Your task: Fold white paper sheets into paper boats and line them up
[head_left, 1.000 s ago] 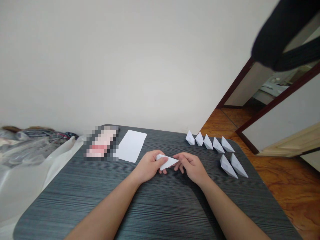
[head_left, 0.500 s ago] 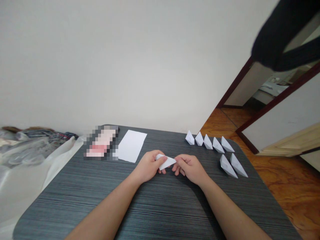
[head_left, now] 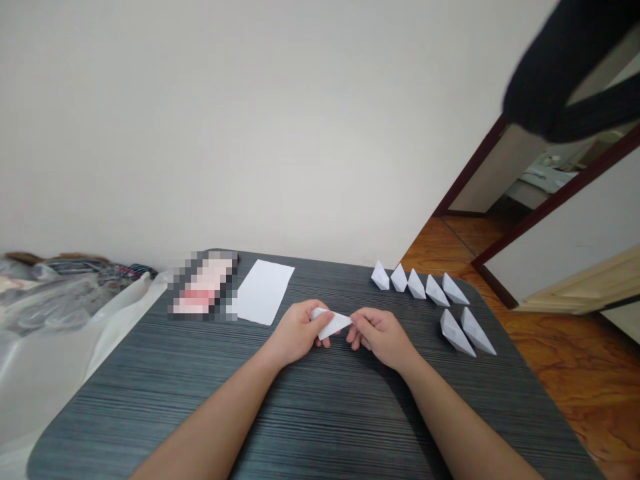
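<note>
Table [head_left: 125, 387]: dark gray-blue, with lots of thin lines across the top and round corners. The far side is right by the wall.
Folded paper [head_left: 334, 325]: small, white and pointy, between the two hands near the middle of the table.
Left hand [head_left: 297, 333]: holds the fat end of the folded paper, thumb on top and fingers under it.
Right hand [head_left: 383, 337]: thumb and finger pinch the thin tip of the folded paper.
Flat sheet [head_left: 265, 293]: plain white, lying on the table past the left hand.
Blurry thing [head_left: 205, 280]: pink and black, just left of the flat sheet. Little squares cover it, so I cannot tell what it is.
Paper shapes [head_left: 416, 287]: seven white pointy ones on the table's right side, five in a back row and two side by side nearer.
Wall [head_left: 250, 120]: pale and plain.
Floor [head_left: 580, 360]: shiny brown wood, right of the table.
Door frame [head_left: 470, 167]: dark red, with another room behind it.
Plastic [head_left: 65, 300]: see-through and crinkly, in a heap on the left.
Black strap [head_left: 540, 87]: up in the top right corner.
</note>
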{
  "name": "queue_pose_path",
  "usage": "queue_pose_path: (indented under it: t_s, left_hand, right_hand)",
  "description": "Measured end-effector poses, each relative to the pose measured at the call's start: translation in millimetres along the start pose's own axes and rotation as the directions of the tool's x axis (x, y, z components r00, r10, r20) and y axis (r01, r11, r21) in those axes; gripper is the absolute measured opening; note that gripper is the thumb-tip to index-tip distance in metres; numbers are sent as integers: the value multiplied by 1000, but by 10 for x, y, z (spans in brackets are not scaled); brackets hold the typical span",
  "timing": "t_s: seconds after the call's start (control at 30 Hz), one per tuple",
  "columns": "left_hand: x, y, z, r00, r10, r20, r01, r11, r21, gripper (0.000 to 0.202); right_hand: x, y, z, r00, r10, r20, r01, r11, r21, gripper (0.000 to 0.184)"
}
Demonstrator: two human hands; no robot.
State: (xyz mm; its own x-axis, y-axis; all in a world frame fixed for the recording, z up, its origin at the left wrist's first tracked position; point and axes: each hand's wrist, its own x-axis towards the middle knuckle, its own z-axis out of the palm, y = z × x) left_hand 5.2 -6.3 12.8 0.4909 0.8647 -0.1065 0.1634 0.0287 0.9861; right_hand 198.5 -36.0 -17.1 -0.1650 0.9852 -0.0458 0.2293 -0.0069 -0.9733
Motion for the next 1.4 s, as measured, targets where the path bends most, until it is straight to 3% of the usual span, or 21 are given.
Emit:
queue_pose_path:
  t_s: [0.9,1.03,1.23,1.4]
  left_hand:
    - [28,-65,-21,999,37,0,-37,995,97,26]
    - [39,-74,-39,986,155,-60,-137,960,243,22]
    - [14,-22,-16,987,153,-50,-136,956,259,23]
    - [4,-2,3,985,166,-36,-152,954,261,22]
  right_hand:
    - [-3,-85,10,998,-62,23,63,995,-80,22]
    - [-20,-145,12,993,-118,2,116,978,-174,21]
    - [-31,-212,9,969,-248,23,235,879,-414,17]
    - [-38,-232,24,940,-335,73,327,814,-479,15]
